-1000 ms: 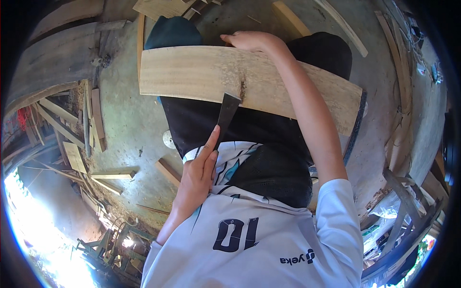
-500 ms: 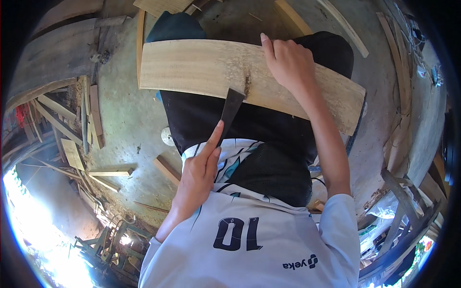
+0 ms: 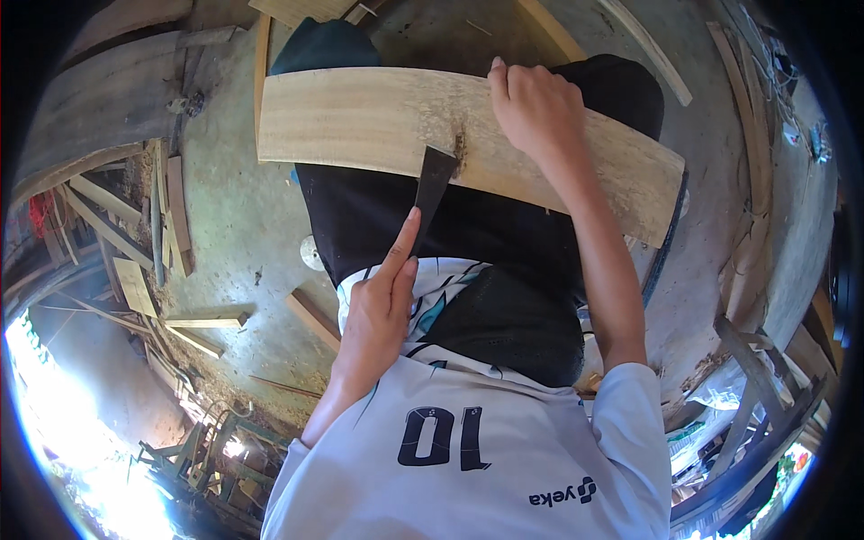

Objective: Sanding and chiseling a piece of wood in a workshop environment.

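A long pale wooden board (image 3: 342, 117) lies across my lap, with a dark, rough-edged flaw (image 3: 460, 148) near its middle. My left hand (image 3: 382, 310) is closed round the handle end of a dark flat-bladed scraper (image 3: 436, 180), the index finger stretched along the blade. The widened blade tip rests over the board's near edge, just left of the flaw. The handle itself is hidden in the fingers. To the right of the flaw, my right hand (image 3: 540, 112) lies over the board, its fingers curled over the far edge.
Wood offcuts (image 3: 135, 288) and planks lie on the concrete floor (image 3: 225, 207) to the left. A long wooden strip (image 3: 646, 49) lies at the far right. A wooden frame (image 3: 756, 396) stands at the lower right.
The scraper and my left hand have moved slightly away from my body, the blade tip now further onto the board. The board and right hand have shifted very slightly the same way.
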A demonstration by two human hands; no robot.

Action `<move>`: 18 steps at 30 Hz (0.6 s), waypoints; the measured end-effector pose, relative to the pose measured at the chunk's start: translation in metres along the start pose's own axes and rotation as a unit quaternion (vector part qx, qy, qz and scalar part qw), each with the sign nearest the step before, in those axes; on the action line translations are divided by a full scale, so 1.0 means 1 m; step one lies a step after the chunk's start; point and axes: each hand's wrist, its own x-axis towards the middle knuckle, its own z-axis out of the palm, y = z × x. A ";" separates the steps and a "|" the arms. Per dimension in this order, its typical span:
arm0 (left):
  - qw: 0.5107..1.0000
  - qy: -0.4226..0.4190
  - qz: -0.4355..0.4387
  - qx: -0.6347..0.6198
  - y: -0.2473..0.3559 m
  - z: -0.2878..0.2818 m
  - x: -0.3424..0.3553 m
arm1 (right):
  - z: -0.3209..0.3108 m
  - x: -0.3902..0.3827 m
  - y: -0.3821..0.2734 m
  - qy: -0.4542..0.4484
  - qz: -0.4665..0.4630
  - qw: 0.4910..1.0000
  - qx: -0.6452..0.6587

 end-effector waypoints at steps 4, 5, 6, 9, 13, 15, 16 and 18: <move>0.999 -0.019 -0.031 -0.017 -0.001 -0.006 -0.012 | -0.002 0.001 -0.001 -0.048 0.010 0.998 0.026; 0.999 -0.019 -0.031 -0.018 0.002 -0.005 -0.007 | -0.001 0.001 -0.002 -0.053 0.018 0.998 0.014; 1.000 -0.009 -0.011 0.002 0.005 -0.005 -0.001 | -0.001 0.001 -0.001 -0.054 0.016 0.998 0.016; 1.000 0.004 0.013 0.017 0.003 0.000 0.001 | 0.001 0.002 0.002 -0.013 0.011 1.000 0.010; 1.000 -0.006 0.005 -0.006 0.000 -0.006 -0.008 | -0.001 0.000 -0.004 -0.034 0.012 0.999 0.014; 1.000 -0.006 -0.006 -0.009 0.003 -0.003 0.002 | -0.001 0.002 -0.003 -0.045 0.021 0.999 0.002; 0.999 -0.015 -0.016 -0.039 0.006 -0.003 0.005 | -0.002 0.005 0.000 -0.039 0.017 0.999 0.004; 0.997 -0.025 -0.027 -0.070 0.006 -0.003 0.003 | -0.002 0.004 0.001 -0.034 0.014 0.999 0.004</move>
